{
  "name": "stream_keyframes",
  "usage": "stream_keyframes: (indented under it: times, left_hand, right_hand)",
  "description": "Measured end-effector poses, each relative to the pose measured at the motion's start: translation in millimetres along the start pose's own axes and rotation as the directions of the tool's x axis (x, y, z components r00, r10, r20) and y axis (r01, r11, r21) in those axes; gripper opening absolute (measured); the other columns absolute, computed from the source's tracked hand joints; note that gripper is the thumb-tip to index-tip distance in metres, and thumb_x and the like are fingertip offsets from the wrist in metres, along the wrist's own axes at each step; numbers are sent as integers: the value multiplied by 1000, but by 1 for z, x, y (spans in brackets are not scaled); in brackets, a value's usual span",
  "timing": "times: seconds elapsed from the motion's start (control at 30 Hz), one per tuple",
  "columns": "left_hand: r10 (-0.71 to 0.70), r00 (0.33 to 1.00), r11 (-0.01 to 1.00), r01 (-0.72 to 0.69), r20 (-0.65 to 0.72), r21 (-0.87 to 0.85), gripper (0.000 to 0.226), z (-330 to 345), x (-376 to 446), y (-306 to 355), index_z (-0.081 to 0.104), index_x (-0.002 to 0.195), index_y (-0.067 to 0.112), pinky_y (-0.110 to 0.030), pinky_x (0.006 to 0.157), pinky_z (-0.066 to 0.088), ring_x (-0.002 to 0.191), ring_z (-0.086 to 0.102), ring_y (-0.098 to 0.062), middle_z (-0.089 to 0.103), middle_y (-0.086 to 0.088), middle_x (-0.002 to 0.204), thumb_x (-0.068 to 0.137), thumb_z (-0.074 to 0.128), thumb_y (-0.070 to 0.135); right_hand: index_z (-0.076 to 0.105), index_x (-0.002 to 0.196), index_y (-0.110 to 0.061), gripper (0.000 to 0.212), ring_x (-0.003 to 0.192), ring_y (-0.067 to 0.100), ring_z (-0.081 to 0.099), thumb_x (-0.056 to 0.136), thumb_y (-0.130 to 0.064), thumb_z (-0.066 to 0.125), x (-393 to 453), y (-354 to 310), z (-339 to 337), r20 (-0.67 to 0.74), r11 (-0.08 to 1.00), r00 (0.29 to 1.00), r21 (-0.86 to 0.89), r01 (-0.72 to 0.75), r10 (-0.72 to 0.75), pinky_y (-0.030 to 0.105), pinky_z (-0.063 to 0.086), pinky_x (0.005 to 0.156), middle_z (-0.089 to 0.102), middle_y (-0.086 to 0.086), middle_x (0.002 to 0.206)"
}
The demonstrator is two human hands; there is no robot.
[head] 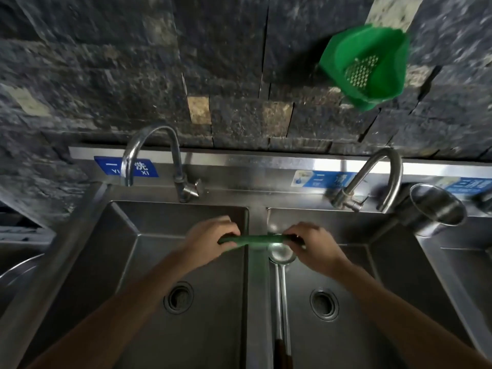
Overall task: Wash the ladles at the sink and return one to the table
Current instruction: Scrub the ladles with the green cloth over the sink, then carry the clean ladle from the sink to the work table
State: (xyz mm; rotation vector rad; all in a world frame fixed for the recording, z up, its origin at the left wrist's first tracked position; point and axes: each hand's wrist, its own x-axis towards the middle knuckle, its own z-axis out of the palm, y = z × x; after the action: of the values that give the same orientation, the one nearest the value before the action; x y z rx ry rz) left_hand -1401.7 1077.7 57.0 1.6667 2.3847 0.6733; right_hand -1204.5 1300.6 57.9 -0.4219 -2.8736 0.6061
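Note:
My left hand (210, 238) and my right hand (315, 243) each grip one end of a green scouring pad (255, 239), stretched flat between them above the divider (257, 288) of the two sink basins. Steel ladles lie in the right basin (372, 302) along its left wall. One ladle bowl (282, 254) shows just under my right hand. A second rounded bowl (274, 228) peeks out behind the pad. Two thin handles (281, 302) run side by side toward me and end in a dark grip (282, 354). Neither hand touches a ladle.
The left faucet (151, 145) arches over the left basin (159, 262), and the right faucet (383, 171) stands behind the right basin. No water runs. A steel cup (436, 207) lies at the right rim, beside a third basin (468, 267). A green basket (370, 67) hangs on the dark stone wall.

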Motion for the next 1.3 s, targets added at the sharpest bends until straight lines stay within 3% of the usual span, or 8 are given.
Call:
stream_keyframes:
  times: [0.33,0.5,0.67,0.87,1.0,1.1,1.2,1.3]
  left_hand:
    - [-350,895,815,436,275,-382,43,160,-152,1,52,126,47,-31,98,49,108,52,8,56,23,121,84,56,57]
    - [-518,829,667,546,211,-507,64,176,-114,15,37,146,43,-42,115,37,140,34,-2,34,18,152,90,35,75]
    - [-576,798,596,559,177,-576,52,193,-57,45,21,154,45,-34,122,13,150,7,-1,7,14,165,104,31,52]
    - [-542,813,427,485,214,-763,58,230,-51,38,14,155,45,-49,123,22,151,18,-7,19,10,165,101,35,48]
    - [-563,821,749,556,97,-360,61,219,-47,55,14,158,28,-47,125,17,155,-3,-19,0,-4,167,104,41,32]
    - [-379,917,909,344,-124,-237,50,217,-33,107,43,144,14,-32,122,25,152,17,-20,26,-6,160,94,48,9]
    - [-400,900,821,436,173,-368,54,244,-15,144,42,143,14,-28,109,40,134,44,-19,44,-2,144,91,52,4]
    - [-523,682,652,706,511,-275,63,277,0,150,23,152,4,-37,116,27,145,29,-35,29,-19,155,98,51,19]
  right_hand:
    - [72,101,-34,22,86,-12,63,86,-23,62,-150,17,171,290,888,919,297,-352,267,13,50,76,66,-31,91]
    - [68,101,-31,25,83,5,62,97,-40,44,-118,2,166,-16,766,843,427,-480,537,28,46,69,63,-16,88]
    - [23,161,-33,62,150,-2,22,103,-56,29,-69,-20,186,178,487,776,688,-538,605,31,21,123,26,-22,162]
    - [29,151,-52,48,116,-25,48,109,-33,41,-64,-25,222,370,122,709,834,-539,601,15,40,104,48,-42,129]
    - [48,145,-45,38,116,-6,56,108,-46,36,-66,-4,205,476,44,708,814,-579,521,13,45,93,60,-22,128]
    - [67,117,-36,21,97,2,64,103,-35,52,-75,37,196,387,122,562,736,-666,731,21,48,83,68,-19,100]
    - [71,84,-22,18,87,26,70,88,-35,59,-85,85,206,518,-6,408,625,-781,752,26,52,74,69,-5,84]
    - [62,75,-17,24,65,19,53,95,-29,59,-89,111,222,691,-214,308,559,-801,654,29,41,68,59,8,75]
